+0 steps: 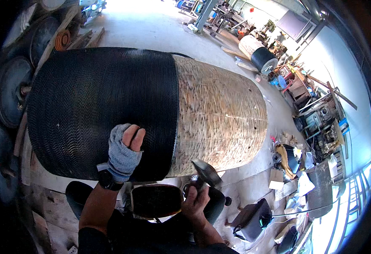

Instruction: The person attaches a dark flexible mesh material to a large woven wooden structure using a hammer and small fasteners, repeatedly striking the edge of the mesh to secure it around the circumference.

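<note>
A large drum [219, 114] lies across in front of me. Its right part is bare, worn, pitted and light brown, and its left part is covered by tightly ridged black winding [101, 93]. My left hand [126, 148], in a grey glove that leaves some fingertips bare, is against the black winding near its lower right. Its fingers are curled, and whatever they may hold is hidden. In my right hand [195, 203] is a hammer [207, 172], gripped by the handle, its dark metal head raised close to the drum's near edge.
Dark round discs [14, 91] and wooden beams stand along the left. A dark box-shaped bag [253, 220] sits on the floor at lower right, near scattered papers and scrap. A smaller, part-black roll [264, 59] lies farther back, by cluttered benches. A dark seat-like pad [156, 201] is below the drum.
</note>
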Motion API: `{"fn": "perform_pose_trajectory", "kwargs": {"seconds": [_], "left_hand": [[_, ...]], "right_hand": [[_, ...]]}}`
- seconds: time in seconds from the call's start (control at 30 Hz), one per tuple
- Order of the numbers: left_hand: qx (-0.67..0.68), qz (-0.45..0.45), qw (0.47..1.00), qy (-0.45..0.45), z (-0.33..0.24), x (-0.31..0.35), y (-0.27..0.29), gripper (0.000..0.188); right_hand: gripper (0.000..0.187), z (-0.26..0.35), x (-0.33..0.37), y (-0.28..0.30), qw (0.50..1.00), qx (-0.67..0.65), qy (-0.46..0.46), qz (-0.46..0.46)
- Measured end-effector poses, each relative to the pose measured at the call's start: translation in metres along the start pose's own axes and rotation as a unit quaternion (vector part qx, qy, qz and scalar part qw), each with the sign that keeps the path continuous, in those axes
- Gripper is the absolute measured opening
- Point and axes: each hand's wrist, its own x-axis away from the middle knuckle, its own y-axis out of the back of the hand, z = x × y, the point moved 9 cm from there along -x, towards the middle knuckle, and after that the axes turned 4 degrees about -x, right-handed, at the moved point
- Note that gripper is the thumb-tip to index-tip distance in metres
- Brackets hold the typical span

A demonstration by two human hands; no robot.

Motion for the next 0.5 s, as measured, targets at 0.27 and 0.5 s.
{"fn": "perform_pose_trajectory", "kwargs": {"seconds": [0.27,0.5], "left_hand": [[0.008,-0.009,1.0,0.024,0.004,-0.002,0.004,0.045],[-0.017,-0.006,1.0,0.019,0.003,-0.003,0.001,0.045]], "right_hand": [[0.016,-0.022,-0.002,-0.017,0.99,0.095,-0.097,0.047],[0.029,-0.041,-0.018,-0.033,0.976,0.158,-0.091,0.119]]}}
